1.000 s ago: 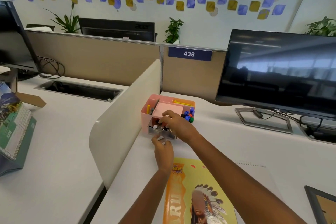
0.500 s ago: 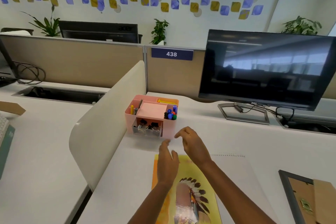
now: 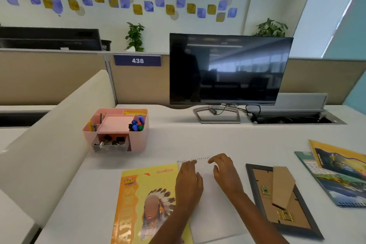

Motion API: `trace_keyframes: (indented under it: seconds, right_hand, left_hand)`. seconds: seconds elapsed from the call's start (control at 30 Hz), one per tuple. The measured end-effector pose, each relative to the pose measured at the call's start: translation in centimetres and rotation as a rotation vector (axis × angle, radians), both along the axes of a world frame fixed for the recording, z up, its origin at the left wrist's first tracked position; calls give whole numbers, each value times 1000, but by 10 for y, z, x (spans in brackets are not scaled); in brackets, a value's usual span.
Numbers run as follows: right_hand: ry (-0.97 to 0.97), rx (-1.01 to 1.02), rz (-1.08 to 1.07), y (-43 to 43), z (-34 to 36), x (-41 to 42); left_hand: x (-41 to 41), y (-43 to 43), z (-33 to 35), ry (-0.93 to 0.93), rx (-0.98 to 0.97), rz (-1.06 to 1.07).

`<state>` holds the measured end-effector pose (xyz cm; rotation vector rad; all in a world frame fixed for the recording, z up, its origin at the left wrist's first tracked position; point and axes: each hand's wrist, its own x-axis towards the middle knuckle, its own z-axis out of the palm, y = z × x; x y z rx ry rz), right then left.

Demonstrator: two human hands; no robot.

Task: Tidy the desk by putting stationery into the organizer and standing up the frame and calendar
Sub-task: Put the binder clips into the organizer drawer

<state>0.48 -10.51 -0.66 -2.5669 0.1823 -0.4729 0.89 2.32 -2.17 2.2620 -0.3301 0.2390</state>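
— Cardboard side up, the frame lies flat beside your right hand.
— Your left hand hangs loose too, both empty. Grip the frame's edges, then swing the prop out fully.

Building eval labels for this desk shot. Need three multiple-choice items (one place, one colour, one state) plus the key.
1. Where is the organizer?
A. beside the divider, left of the monitor
B. right of the monitor
C. on the yellow book

2. What colour is the organizer?
A. blue
B. pink
C. green

3. How is the picture frame?
A. standing upright
B. leaning on the monitor
C. lying face down

Key: 1 A, it sits next to the white divider. 2 B, its walls are pink. 3 C, its cardboard back faces up on the desk.
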Motion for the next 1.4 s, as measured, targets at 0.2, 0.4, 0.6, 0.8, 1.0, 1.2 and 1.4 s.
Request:
trace_keyframes:
  seconds: [0.2, 0.4, 0.6, 0.8, 1.0, 1.2, 1.4]
  right_hand:
    - [10, 7, -158, -60, -2, -41]
    - [42, 30, -322, -116, -7, -87]
    - [140, -157, -589, -164, -11, -130]
    - [475, -217, -932, -192, -13, -172]
    - [462, -161, -951, -205, -20, -193]
    - [384, -41, -799, -204, -13, -181]
    - [174, 66, -626, -185, 8, -158]
  left_hand:
    - [-23, -57, -3, -13, 78, -137]
    - [-43, -108, -7, -19, 162, -245]
    - [-60, -142, -3, 18, 224, -372]
    - [-70, -166, -9, 47, 294, -425]
    - [-71, -173, -11, 94, 341, -450]
    - [-67, -164, -6, 88, 331, -433]
    - [-53, -143, -3, -50, 295, -347]
